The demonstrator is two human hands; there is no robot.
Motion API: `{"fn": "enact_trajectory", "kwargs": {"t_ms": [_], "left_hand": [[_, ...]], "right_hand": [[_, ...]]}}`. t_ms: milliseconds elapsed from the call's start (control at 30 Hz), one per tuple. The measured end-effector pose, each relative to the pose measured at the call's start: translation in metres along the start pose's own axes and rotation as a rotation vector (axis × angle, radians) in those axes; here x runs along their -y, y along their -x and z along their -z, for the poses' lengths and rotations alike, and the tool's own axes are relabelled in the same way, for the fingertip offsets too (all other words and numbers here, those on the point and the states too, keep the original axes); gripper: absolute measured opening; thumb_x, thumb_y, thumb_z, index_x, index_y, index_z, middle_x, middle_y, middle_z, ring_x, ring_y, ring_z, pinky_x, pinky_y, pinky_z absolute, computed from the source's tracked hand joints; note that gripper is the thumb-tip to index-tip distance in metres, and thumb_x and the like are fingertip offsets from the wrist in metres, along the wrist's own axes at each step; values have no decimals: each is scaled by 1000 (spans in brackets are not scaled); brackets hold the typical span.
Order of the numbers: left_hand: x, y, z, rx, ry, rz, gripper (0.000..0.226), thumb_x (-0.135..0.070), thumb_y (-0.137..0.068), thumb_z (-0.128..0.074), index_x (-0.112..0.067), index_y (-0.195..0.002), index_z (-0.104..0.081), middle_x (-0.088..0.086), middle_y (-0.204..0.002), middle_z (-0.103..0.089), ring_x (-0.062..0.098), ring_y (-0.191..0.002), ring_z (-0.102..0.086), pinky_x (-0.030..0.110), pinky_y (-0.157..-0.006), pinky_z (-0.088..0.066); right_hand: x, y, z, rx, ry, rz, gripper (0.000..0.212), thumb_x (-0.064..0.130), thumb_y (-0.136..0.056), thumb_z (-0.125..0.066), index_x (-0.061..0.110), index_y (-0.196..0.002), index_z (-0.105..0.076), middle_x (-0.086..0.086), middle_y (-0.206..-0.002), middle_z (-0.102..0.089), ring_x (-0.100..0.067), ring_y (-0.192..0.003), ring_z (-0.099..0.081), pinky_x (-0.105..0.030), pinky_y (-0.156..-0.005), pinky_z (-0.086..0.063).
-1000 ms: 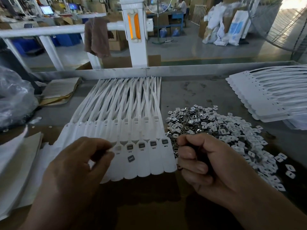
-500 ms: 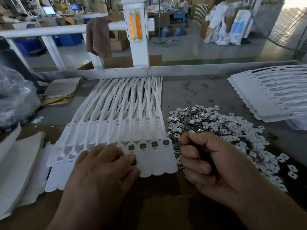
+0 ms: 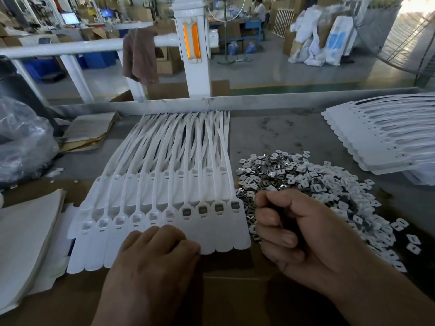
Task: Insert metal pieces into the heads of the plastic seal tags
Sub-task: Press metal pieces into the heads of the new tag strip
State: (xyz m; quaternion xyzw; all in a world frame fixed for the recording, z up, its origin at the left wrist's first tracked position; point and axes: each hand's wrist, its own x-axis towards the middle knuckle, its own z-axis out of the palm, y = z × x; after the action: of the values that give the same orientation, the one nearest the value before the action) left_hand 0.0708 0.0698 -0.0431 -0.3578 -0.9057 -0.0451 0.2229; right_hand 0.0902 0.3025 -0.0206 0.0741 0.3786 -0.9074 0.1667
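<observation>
Grey counter carries the seal tags, long axes running near edge to far edge. We locate the next empty head just beyond the left hand, fingers bent onto the tags, contents unseen; the right hand, fisted apparently around metal pieces, sits farther right.

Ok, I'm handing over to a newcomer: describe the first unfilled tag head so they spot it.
Start at the fan of white seal tags left of the pile of metal pieces. Along its near row of heads, the four rightmost hold dark inserts. The first unfilled head is directly left of them, its window white.
</observation>
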Motion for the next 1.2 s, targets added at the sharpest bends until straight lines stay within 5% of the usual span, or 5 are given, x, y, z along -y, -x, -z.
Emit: {"fn": "enact_trajectory", "kwargs": {"t_ms": [200, 433, 800, 1000, 1200], "left_hand": [[6, 12, -3, -40, 70, 129, 70, -59, -97, -16, -21, -94, -74, -2, -86, -68, 18, -72, -67, 34, -62, -51], [8, 22, 1, -43, -13, 149, 42, -46, -76, -48, -19, -97, -72, 2, -89, -65, 26, -76, -64, 41, -61, -50], [6, 10, 4, 16, 28, 71, 66, -53, -99, -18, -27, -76, -74, -6, -75, -65, 18, -63, -64, 35, -56, -47], [8, 11, 15, -119, 390, 464, 16, -51, -89, -55, -40, -84, -66, -21, -78, -64, 3, -75, -62, 21, -58, -50], [22, -10, 26, -110, 518, 722, 18, -63, -73, -47, -54, -86, -55, -35, -81, -63, -11, -75, -61, 14, -52, -41]], "right_hand": [[1, 1, 1, -5, 0, 5, 16, 17, -84, -56, 8, -78, -69, -2, -63, -48, -8, -37, -35, -18, -29, -26], [0, 1, 0, 18, 12, -2, 18, 17, -85, -55, 9, -77, -69, -1, -63, -49, -7, -38, -36, -19, -30, -26], [2, 3, 0, -25, 42, 13, 17, 18, -85, -56, 9, -79, -69, -2, -64, -48, -8, -38, -34, -19, -30, -25], [2, 2, 1, -27, 55, 10, 18, 18, -86, -56, 10, -79, -70, -2, -64, -49, -8, -39, -35, -19, -30, -26], [0, -3, 7, -166, 157, 19, 15, 21, -77, -64, 9, -83, -69, -3, -66, -51, -10, -40, -34, -20, -31, -26]]}}
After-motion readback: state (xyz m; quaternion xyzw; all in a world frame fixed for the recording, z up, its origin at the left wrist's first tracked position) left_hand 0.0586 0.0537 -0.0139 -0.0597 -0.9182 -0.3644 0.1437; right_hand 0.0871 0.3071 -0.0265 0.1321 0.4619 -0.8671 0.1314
